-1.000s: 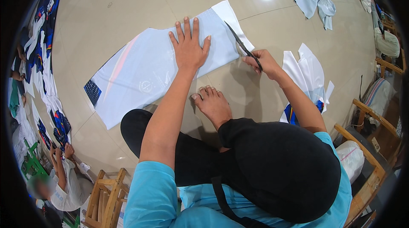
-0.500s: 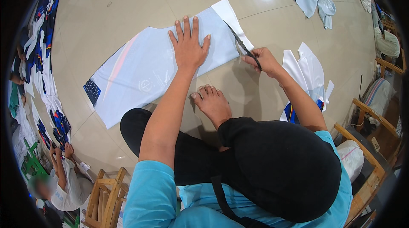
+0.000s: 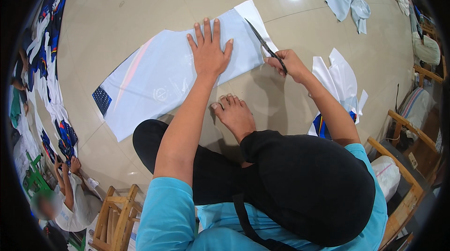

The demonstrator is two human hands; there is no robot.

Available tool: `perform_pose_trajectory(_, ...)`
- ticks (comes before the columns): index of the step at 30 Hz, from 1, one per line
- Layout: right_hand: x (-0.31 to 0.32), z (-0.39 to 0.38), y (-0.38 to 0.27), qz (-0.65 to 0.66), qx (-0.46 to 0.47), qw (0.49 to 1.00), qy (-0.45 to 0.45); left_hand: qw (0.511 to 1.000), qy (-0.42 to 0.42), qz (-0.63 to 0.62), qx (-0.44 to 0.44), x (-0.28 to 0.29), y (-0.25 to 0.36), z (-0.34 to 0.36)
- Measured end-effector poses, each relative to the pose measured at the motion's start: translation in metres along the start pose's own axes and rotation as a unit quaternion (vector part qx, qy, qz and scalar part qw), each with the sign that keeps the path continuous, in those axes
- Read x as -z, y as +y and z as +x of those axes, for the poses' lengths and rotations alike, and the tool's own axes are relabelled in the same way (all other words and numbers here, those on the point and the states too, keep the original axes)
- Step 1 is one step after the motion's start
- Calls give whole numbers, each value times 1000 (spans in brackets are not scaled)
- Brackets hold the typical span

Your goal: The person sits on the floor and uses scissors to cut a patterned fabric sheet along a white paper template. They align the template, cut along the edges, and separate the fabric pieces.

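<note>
A large pale blue piece of fabric (image 3: 154,68) lies folded flat on the tiled floor, with a dark dotted patch at its left corner and a faint pink stripe. My left hand (image 3: 209,54) rests on it palm down, fingers spread. In my right hand (image 3: 289,64) is a pair of black scissors (image 3: 265,43), gripped by the handles at the fabric's right end. The long blade reaches across the fabric beside a white strip (image 3: 254,15) along that edge. How far the other blade extends under the cloth is hidden.
White and blue cloth pieces (image 3: 335,79) lie right of my right forearm; a crumpled pale blue cloth (image 3: 349,7) lies farther off. At far left, a person (image 3: 77,204) sits by long piles of printed fabric (image 3: 54,101). Wooden stools (image 3: 117,218) stand at both sides. My bare foot (image 3: 236,116) is near the fabric.
The view has shifted very slightly. The scissors' blades look a little more closed, and my right hand has barely moved. My left hand stays flat on the fabric.
</note>
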State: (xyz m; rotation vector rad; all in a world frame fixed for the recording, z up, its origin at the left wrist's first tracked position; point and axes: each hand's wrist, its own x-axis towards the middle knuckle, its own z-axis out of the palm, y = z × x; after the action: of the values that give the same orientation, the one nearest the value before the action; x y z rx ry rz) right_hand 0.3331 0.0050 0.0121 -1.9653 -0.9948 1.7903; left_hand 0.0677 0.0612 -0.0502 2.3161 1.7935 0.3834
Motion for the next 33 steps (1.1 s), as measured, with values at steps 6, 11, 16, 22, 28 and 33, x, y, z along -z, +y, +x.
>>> perform_pose_trajectory(6, 0, 6, 0, 5, -1, 1000, 2, 1000, -6, 3, 3, -1, 0, 0)
perform_pose_trajectory(11, -1, 6, 2, 3, 7, 1000, 1, 1000, -6, 12, 3, -1, -1, 0)
perform_pose_trajectory(16, 0, 8, 6, -5, 23, 1000, 2, 1000, -8, 10, 4, 0, 0, 1)
perform_pose_trajectory(22, -1, 7, -5, 6, 16, 1000, -5, 1000, -4, 4, 3, 0, 0, 0)
perform_pose_trajectory(28, -6, 8, -16, 2, 6, 1000, 10, 1000, -3, 5, 3, 1, 0, 0)
perform_pose_trajectory(33, -5, 12, -14, -2, 6, 1000, 12, 1000, -1, 7, 1, 2, 1, 1)
